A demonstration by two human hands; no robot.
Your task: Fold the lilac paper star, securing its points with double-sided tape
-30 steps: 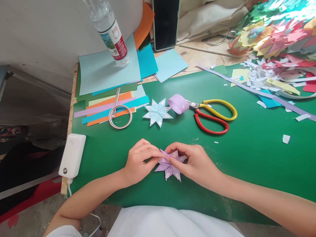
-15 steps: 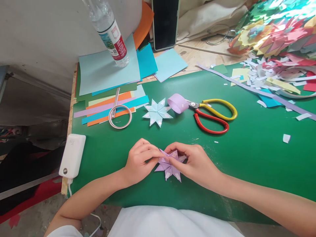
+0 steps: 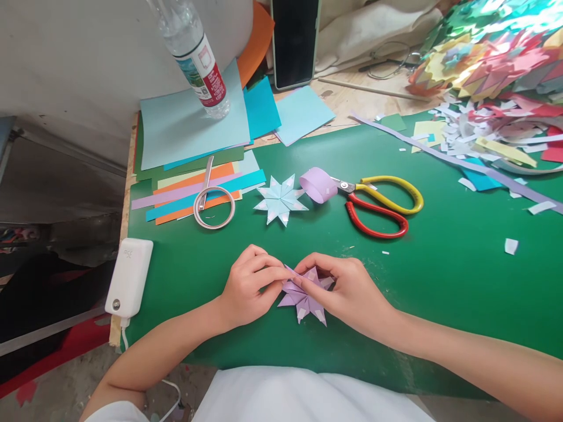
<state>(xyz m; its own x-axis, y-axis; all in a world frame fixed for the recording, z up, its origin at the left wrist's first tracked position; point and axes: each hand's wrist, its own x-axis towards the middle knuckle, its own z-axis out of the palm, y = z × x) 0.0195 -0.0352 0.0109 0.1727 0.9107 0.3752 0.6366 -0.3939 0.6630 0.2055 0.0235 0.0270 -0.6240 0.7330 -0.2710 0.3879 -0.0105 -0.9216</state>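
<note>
A purple folded paper star (image 3: 303, 300) lies on the green mat (image 3: 440, 275) near the front edge. My left hand (image 3: 246, 287) pinches its left side with fingertips. My right hand (image 3: 347, 290) pinches its upper right part, fingers curled over it. Behind them lies a pale blue paper star (image 3: 280, 199), flat on the mat. Beside that star sits a curled purple paper strip (image 3: 317, 184) at the blades of red-and-yellow scissors (image 3: 382, 205).
Coloured paper sheets (image 3: 193, 126) and strips (image 3: 197, 190) are stacked at the back left under a plastic bottle (image 3: 196, 55), with a tape roll (image 3: 214, 206) on them. A white power bank (image 3: 129, 275) lies at the left edge. A phone (image 3: 295, 41) stands behind. Paper scraps and folded pieces (image 3: 492, 76) pile at right.
The purple star has shifted very slightly right and down between my fingers. Nothing else moved.
</note>
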